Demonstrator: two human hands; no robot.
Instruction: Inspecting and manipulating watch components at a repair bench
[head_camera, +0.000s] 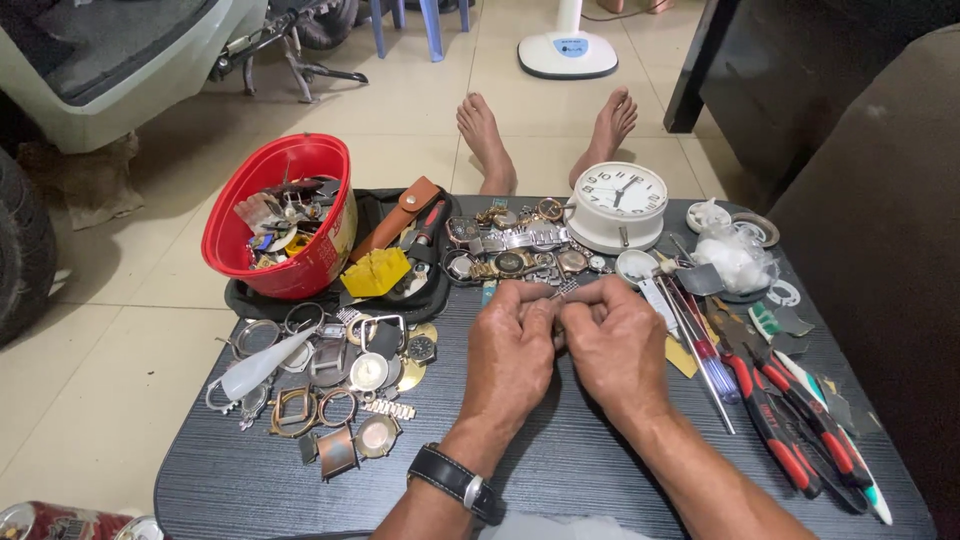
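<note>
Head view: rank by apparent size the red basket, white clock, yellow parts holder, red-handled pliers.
1. red basket
2. red-handled pliers, long but thin and nearer the camera, so its rank against the clock is unsure
3. white clock
4. yellow parts holder

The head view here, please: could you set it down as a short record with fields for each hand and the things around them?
Surface: dark wood-grain table
Left hand: fingertips pinched on a small metal part, too small to identify
Right hand: meets the left at the same part
Left wrist: black-strap wristwatch
Left of hands: loose watch cases, red bowl of parts
Behind hands: white alarm clock
Right of hands: red-handled pliers, screwdrivers
</note>
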